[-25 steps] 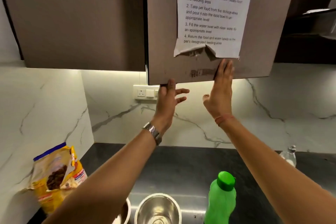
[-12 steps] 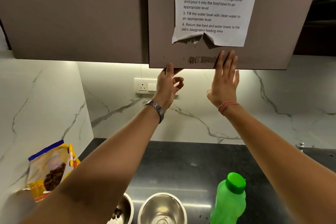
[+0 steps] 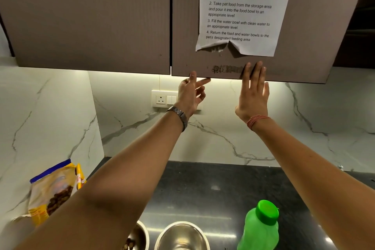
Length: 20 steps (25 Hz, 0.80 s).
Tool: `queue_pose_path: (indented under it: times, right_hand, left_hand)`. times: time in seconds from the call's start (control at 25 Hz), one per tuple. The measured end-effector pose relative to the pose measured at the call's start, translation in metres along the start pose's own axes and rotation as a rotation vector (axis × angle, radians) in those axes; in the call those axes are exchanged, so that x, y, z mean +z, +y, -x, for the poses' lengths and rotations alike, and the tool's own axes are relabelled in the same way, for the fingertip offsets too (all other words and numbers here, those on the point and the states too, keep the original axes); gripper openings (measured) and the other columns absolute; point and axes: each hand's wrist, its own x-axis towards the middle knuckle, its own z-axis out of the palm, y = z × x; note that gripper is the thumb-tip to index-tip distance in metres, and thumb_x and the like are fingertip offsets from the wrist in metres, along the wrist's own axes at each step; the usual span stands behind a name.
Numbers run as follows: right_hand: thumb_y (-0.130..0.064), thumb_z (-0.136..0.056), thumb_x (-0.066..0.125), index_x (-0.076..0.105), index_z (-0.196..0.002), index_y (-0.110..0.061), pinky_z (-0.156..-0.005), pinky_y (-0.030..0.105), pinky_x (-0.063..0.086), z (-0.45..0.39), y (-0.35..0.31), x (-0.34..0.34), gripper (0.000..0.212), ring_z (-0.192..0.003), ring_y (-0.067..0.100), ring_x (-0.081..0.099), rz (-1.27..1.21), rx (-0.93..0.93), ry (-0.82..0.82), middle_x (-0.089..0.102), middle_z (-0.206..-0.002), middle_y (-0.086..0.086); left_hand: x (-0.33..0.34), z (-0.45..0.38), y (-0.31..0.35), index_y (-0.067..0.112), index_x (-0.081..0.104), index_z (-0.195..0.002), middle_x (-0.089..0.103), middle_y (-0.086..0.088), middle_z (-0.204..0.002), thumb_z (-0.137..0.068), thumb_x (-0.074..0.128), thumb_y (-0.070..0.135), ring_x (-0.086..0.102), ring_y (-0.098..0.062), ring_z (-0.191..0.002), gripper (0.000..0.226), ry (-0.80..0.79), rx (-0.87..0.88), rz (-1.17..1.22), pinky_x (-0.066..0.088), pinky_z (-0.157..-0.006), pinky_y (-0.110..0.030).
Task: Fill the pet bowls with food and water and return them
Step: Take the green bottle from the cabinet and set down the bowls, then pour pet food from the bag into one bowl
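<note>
brown cabinet door point(image 3: 304, 50) | right grip point(image 3: 253, 95) flat on it, spread | left grip point(image 3: 190, 93) loose, empty

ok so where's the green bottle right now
In the head view the green bottle stands on the dark counter at lower right, just right of the empty steel bowl, beneath the right forearm.

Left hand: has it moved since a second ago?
Yes. The left hand held the cabinet door's bottom corner a second ago; now only a fingertip reaches that edge, and the hand sits lower, over the wall socket plate.
</note>
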Motion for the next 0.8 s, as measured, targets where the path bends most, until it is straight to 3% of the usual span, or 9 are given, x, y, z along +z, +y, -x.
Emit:
queue_pose_path:
  times: [0.2, 0.32, 0.48, 0.56, 0.72, 0.8]
  right_hand:
    - [0.003, -0.071, 0.065, -0.012, -0.154, -0.014, -0.118, 0.050, 0.015, 0.003, -0.001, -0.011, 0.114, -0.150, 0.030, -0.012, -0.019, -0.004, -0.051, -0.016, -0.161, 0.013]
    - [0.003, -0.075, 0.063, -0.013, -0.154, -0.015, -0.119, 0.050, 0.011, 0.011, -0.005, -0.019, 0.111, -0.150, 0.029, -0.013, -0.068, 0.003, -0.131, -0.019, -0.161, 0.012]
    - [-0.007, -0.083, 0.063, -0.012, -0.154, -0.017, -0.120, 0.050, 0.005, 0.037, -0.014, -0.019, 0.103, -0.150, 0.026, -0.015, -0.126, -0.063, -0.282, -0.020, -0.161, 0.008]
    - [-0.015, -0.087, 0.063, -0.009, -0.154, -0.018, -0.119, 0.050, 0.004, 0.062, -0.026, -0.011, 0.098, -0.150, 0.026, -0.014, -0.153, -0.157, -0.337, -0.019, -0.162, 0.006]
    - [-0.024, -0.081, 0.070, 0.012, -0.155, -0.019, -0.117, 0.051, 0.020, 0.121, -0.075, 0.010, 0.094, -0.151, 0.027, 0.006, -0.313, -0.244, -0.548, 0.003, -0.164, 0.009]
    - [-0.024, -0.082, 0.071, 0.018, -0.154, -0.017, -0.116, 0.049, 0.025, 0.150, -0.103, 0.020, 0.089, -0.149, 0.027, 0.016, -0.350, -0.250, -0.682, 0.013, -0.162, 0.011]
  left_hand:
    - [-0.002, 0.012, 0.010, 0.015, 0.051, -0.104, 0.071, 0.000, -0.091, -0.098, 0.047, 0.038, 0.056, -0.010, -0.062, 0.025, 0.067, 0.066, -0.292, 0.044, -0.050, -0.020]
    - [-0.021, 0.026, -0.001, 0.013, 0.054, -0.095, 0.070, -0.003, -0.090, -0.099, 0.049, 0.028, 0.055, -0.010, -0.058, 0.016, 0.113, 0.019, -0.446, 0.043, -0.048, -0.020]
    - [-0.099, 0.059, -0.045, 0.011, 0.058, -0.096, 0.068, -0.004, -0.087, -0.096, 0.054, 0.027, 0.057, -0.010, -0.063, 0.017, 0.118, -0.124, -0.743, 0.045, -0.053, -0.019]
    - [-0.143, 0.083, -0.063, 0.013, 0.056, -0.087, 0.068, -0.004, -0.083, -0.095, 0.055, 0.024, 0.056, -0.009, -0.058, 0.014, 0.125, -0.161, -0.872, 0.042, -0.048, -0.018]
    - [-0.240, 0.147, -0.083, 0.014, 0.060, -0.086, 0.069, -0.004, -0.077, -0.089, 0.060, 0.013, 0.057, -0.009, -0.055, 0.003, 0.225, -0.244, -1.097, 0.043, -0.046, -0.017]
    - [-0.287, 0.178, -0.085, 0.015, 0.061, -0.085, 0.066, -0.003, -0.071, -0.085, 0.063, 0.006, 0.057, -0.010, -0.055, 0.009, 0.316, -0.276, -1.132, 0.043, -0.049, -0.018]
